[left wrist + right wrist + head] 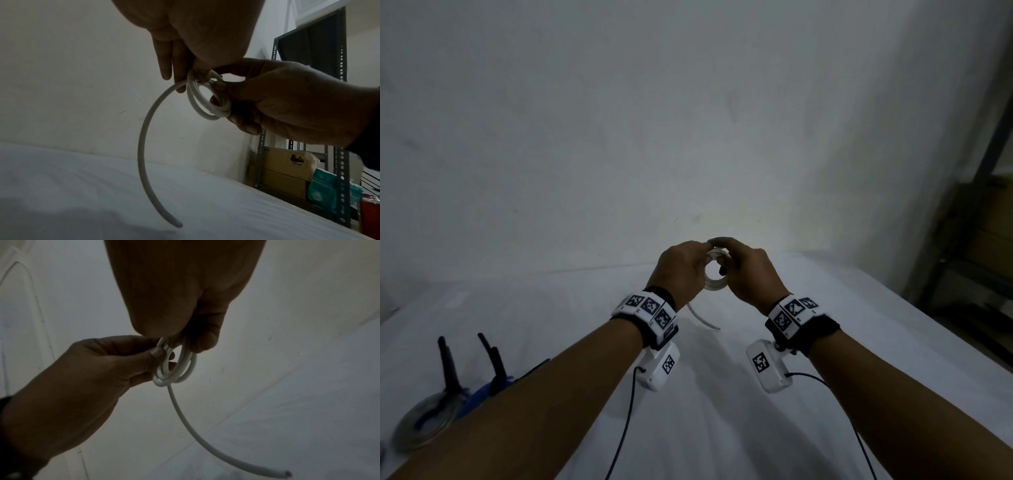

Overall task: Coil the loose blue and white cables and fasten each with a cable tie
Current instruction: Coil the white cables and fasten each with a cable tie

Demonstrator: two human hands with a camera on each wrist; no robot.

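A white cable [714,287] is wound into a small coil of several loops, held in the air above the white table [722,394]. My left hand [683,265] pinches the coil's left side, thumb and fingers round the loops [162,368]. My right hand [748,270] grips the right side of the coil [207,105] with curled fingers. The cable's loose tail [144,146] hangs down in a curve, its cut end [287,473] just above the cloth. At the left edge lie a coiled blue cable [482,394] and a pale coil [424,425], each with black ties sticking up.
A white wall [654,120] stands close behind the table. A grey metal shelf rack [339,146] with cardboard boxes and teal packets stands to the right of the table. Thin black wrist-camera leads [626,421] hang below my forearms.
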